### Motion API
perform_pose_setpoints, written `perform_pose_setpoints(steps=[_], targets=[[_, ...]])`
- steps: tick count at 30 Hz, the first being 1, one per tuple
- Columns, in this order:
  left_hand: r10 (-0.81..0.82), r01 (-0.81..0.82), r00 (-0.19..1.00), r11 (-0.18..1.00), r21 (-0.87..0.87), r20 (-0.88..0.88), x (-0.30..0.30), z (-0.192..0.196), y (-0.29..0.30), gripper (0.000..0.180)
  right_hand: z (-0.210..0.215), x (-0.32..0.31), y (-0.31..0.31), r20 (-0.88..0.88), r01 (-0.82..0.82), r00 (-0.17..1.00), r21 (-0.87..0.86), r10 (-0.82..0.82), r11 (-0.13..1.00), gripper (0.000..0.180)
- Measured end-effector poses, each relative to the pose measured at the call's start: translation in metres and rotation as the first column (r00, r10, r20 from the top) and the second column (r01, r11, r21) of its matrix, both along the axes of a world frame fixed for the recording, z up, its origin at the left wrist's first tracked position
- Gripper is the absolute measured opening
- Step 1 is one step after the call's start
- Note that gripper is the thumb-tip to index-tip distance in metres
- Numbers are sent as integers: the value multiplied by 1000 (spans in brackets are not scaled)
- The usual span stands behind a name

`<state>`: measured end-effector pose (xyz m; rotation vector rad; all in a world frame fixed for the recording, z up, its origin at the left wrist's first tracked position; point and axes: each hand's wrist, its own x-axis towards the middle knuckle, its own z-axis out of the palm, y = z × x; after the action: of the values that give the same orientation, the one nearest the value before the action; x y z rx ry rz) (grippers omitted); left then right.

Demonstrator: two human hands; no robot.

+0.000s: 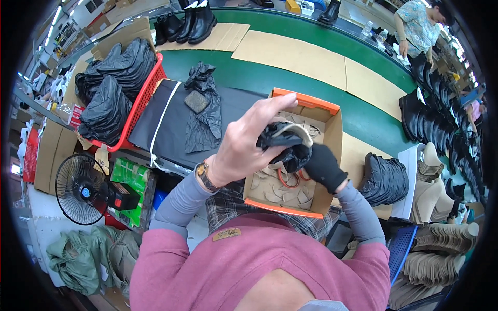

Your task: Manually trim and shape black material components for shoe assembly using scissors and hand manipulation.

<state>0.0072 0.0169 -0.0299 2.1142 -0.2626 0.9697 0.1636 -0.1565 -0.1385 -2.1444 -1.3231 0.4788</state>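
Over an open shoebox, my bare left hand (244, 137), a watch on its wrist, grips a crumpled black piece with a beige rim (285, 142). Its thumb presses the near side while the index finger sticks out above. My right hand (326, 168), in a black glove, closes on the right edge of the same piece, its fingertips partly hidden. Beneath both hands the orange-edged cardboard box (332, 135) holds curved beige scraps (275, 194) and scissors with orange handles (288, 179); their blades are hidden.
Left of the box, a crinkled black piece (203, 129) lies under a grey block (196, 101). A red basket (148, 98) holds black bundles, near a fan (85, 192). Rightward are another black bundle (384, 179), stacked beige insoles (433, 264) and black boots (412, 116). A co-worker (419, 28) stands far right.
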Motion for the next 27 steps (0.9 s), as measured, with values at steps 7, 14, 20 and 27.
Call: perform_pose_setpoints(steps=[7,14,20,27], targets=[[-111,-38,898,944,327,426,10,-12,0,70,89,-23,13,154,-308,950,610,272,730,32],[-32,5,974,993,-121,-223,-6,-6,-8,96,122,-32,4,-726,198,677,340,123,919,20],[165,-185,954,981,-56,-252,-6,-10,-8,97,128,-37,-3,-257,97,965,525,49,846,17],[138,-138,990,990,-4,-41,-6,-20,7,74,123,-32,-21,-473,164,760,803,445,573,66]])
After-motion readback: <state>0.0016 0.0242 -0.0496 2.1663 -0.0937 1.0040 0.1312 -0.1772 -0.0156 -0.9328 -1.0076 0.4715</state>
